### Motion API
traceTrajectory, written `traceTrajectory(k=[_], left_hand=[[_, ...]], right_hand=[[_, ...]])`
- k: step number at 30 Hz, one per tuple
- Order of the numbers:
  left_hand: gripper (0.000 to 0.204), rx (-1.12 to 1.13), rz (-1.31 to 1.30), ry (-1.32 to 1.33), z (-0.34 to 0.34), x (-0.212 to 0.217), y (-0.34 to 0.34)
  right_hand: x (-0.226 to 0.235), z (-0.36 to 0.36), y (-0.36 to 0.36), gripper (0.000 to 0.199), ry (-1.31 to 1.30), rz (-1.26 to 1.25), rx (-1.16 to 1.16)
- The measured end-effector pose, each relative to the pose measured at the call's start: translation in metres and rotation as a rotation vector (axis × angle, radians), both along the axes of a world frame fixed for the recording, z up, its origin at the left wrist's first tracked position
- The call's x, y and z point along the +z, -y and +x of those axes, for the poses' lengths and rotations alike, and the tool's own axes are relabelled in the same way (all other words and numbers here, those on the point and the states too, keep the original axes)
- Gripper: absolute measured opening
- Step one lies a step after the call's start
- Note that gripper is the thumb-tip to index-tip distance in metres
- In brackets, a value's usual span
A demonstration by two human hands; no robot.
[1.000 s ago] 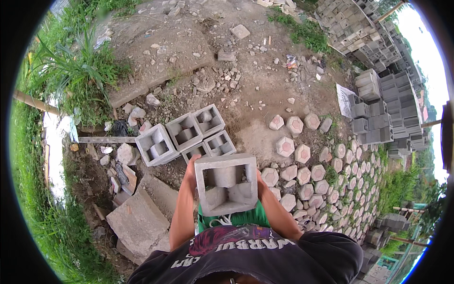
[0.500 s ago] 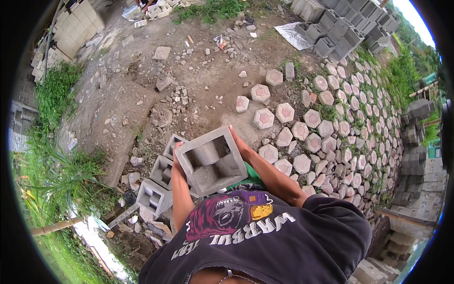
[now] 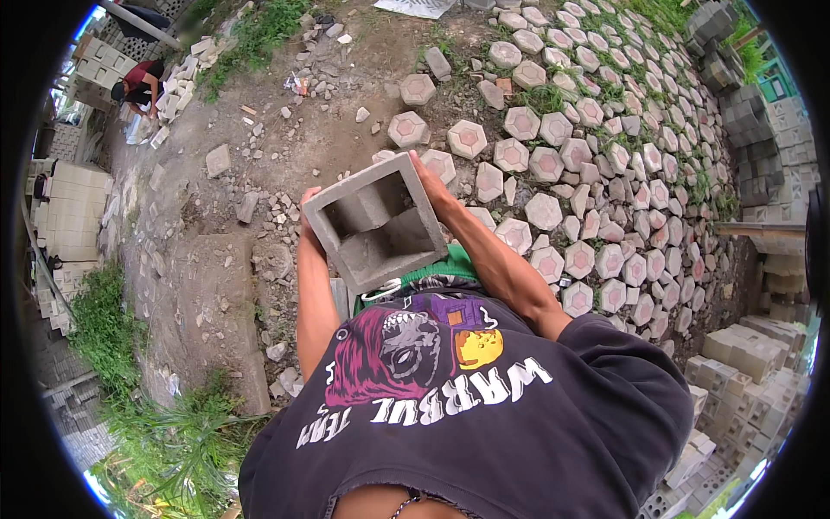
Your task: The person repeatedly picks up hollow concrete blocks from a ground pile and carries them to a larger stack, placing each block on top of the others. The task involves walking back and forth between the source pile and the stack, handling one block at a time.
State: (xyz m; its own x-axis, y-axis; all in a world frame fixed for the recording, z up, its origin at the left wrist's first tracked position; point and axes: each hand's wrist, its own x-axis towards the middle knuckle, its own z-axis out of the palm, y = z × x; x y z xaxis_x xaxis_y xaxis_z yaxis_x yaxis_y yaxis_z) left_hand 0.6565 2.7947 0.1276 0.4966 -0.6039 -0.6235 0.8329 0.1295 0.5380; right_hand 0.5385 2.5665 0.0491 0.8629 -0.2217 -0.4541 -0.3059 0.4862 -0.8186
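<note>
Between my two hands I hold a square hollow concrete block [image 3: 373, 209], grey, in front of my waist. Its open face is turned up toward me, slightly tilted, showing a hollow inside with a rounded divider. My left hand [image 3: 309, 212] grips the block's left side near the far corner. My right hand [image 3: 432, 179] grips its far right corner, with the fingers mostly hidden behind the wall. Part of another grey block [image 3: 341, 298] shows below it, beside my left forearm.
Hexagonal pavers [image 3: 543, 210] cover the ground to the right, with grass between them. Rubble [image 3: 277, 251] lies on the dirt to the left. Stacked blocks [image 3: 748, 350] stand at the right edge. A person [image 3: 141, 85] crouches at the far left by pale stones.
My view has swung to the right, and the concrete block stays in both hands. The hollow blocks by my left arm are now mostly out of sight. The crouching person shows more fully.
</note>
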Motion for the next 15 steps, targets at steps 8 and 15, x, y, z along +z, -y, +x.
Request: traceTrajectory(k=[8, 15], left_hand=[[0.038, -0.270, 0.123, 0.007, 0.042, -0.010, 0.112], [0.035, -0.516, 0.130, 0.037, 0.084, -0.009, 0.224]], right_hand=[[0.030, -0.037, 0.053, 0.077, -0.059, 0.048, -0.374], [0.019, -0.016, 0.148, 0.083, 0.037, 0.433, -0.370]])
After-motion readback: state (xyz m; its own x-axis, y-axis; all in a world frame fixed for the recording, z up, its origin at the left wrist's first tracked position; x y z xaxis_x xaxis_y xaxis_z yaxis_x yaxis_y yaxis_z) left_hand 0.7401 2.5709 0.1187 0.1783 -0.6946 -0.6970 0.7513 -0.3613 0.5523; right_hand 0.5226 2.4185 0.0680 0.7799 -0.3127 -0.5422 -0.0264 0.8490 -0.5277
